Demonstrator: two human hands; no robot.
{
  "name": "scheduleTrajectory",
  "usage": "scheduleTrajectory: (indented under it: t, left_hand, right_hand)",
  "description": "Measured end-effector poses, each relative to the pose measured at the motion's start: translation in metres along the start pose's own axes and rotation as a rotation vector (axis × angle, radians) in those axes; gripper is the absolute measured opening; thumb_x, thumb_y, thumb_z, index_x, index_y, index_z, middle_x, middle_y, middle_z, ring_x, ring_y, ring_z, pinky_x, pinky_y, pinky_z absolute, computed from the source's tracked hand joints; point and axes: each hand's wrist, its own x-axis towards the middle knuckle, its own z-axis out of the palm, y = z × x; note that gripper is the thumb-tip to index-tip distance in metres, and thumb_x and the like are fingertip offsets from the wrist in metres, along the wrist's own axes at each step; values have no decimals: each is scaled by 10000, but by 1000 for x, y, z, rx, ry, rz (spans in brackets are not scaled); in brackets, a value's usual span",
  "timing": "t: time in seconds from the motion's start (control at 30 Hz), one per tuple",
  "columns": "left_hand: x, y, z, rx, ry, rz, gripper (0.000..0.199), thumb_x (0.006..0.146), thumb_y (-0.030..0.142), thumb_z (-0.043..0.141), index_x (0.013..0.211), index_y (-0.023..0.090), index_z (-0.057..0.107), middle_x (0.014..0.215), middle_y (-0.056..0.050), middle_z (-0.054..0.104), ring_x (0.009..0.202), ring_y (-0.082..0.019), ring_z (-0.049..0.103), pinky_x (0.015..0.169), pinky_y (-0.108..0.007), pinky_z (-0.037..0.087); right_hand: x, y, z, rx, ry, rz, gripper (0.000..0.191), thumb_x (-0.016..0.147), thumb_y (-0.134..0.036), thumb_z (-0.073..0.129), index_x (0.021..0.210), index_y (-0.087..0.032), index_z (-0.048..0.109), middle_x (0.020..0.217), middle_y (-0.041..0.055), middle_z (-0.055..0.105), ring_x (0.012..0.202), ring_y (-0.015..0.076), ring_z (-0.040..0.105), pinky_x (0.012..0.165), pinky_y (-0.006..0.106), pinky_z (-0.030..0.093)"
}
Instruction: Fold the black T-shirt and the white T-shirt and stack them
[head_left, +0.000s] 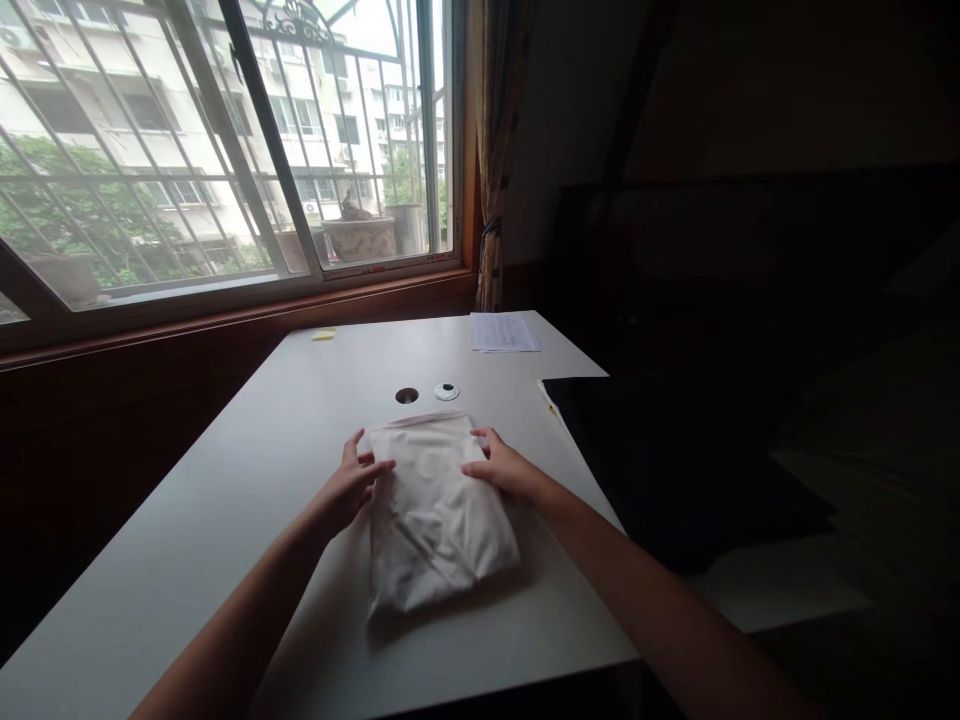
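Observation:
A folded white cloth (439, 515) lies on the white table (247, 480), with soft wrinkles across its lower half. My left hand (352, 485) grips its upper left edge, thumb on top and the other fingers at the side. At the upper right edge my right hand (501, 466) holds the cloth too, its thumb resting on top. Some fingertips of both hands are hidden by the cloth's edges.
Beyond the cloth are a round hole (406, 396) and a round cover (446, 392). Printed papers (504, 332) and yellow notes (324, 334) lie at the far edge. Dark fabric (660, 470) covers the right side. A barred window stands behind.

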Motion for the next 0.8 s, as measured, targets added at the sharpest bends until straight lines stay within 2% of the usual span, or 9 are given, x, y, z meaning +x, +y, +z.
scheduleTrajectory:
  t: [0.1, 0.2, 0.3, 0.37, 0.43, 0.53, 0.63, 0.73, 0.8]
  left_hand:
    - [0, -5, 4, -77, -39, 6, 1110, 730, 307, 866, 1587, 356, 162, 1475, -190, 467, 1110, -268, 685, 820, -329, 594]
    - [-9, -9, 3, -108, -138, -20, 1144, 718, 319, 873, 1595, 378, 140, 1401, -153, 539, 1080, -255, 689, 801, -325, 592]
    - [-21, -9, 4, -36, -245, -47, 1048, 786, 423, 818, 1599, 425, 157, 1175, -79, 633, 856, -189, 695, 654, -275, 557]
    - [-25, -6, 9, 39, -292, -57, 968, 823, 495, 776, 1597, 440, 198, 1010, -28, 621, 682, -136, 635, 569, -247, 502]
    - [-26, -4, 16, 102, -307, -32, 947, 820, 511, 777, 1594, 425, 238, 983, -17, 610, 657, -124, 612, 580, -249, 498]
    - [-21, -6, 28, 154, -286, 113, 945, 782, 452, 813, 1580, 387, 312, 1291, -90, 603, 966, -202, 683, 824, -316, 560]
    - [-13, -13, 38, 148, -292, 255, 957, 773, 385, 808, 1589, 358, 307, 1597, -107, 396, 1317, -282, 557, 1078, -380, 467]
    - [-10, -16, 45, 90, -321, 342, 964, 800, 349, 789, 1608, 335, 264, 1688, -110, 245, 1470, -330, 390, 1175, -430, 372]
    - [-11, -12, 51, 24, -357, 363, 964, 824, 334, 782, 1616, 352, 232, 1704, -106, 211, 1484, -349, 366, 1181, -456, 366]
  right_hand:
    - [-8, 2, -5, 6, -20, 6, 874, 720, -262, 782, 1499, -239, 385, 1196, 97, 653, 1069, 248, 663, 953, 369, 505]
    - [-26, 8, -18, 40, -88, 3, 903, 721, -258, 763, 1532, -249, 366, 1139, 72, 681, 1021, 244, 675, 930, 366, 509]
    - [-44, 14, -33, 16, -168, 19, 889, 729, -273, 765, 1536, -266, 392, 1086, 53, 685, 959, 238, 679, 868, 354, 520]
    - [-51, 15, -41, -43, -157, 48, 869, 753, -322, 773, 1539, -266, 406, 1059, 51, 676, 918, 236, 676, 818, 349, 523]
    - [-56, 14, -45, -108, -114, 78, 838, 803, -405, 750, 1551, -269, 398, 1036, 55, 675, 885, 241, 674, 780, 356, 525]
    - [-61, 12, -45, -205, -91, 54, 803, 826, -461, 734, 1538, -258, 425, 1066, 70, 689, 968, 275, 670, 847, 390, 521]
    - [-71, 8, -42, -261, -91, -38, 772, 787, -375, 764, 1490, -243, 472, 1131, 69, 684, 1067, 293, 647, 943, 399, 484]
    - [-85, 3, -41, -291, -27, -88, 589, 848, -319, 652, 1410, -234, 500, 1039, 38, 670, 933, 251, 648, 900, 389, 477]
    - [-94, -1, -44, -288, 42, -114, 454, 897, -333, 567, 1336, -230, 516, 984, 20, 648, 869, 230, 627, 882, 386, 471]
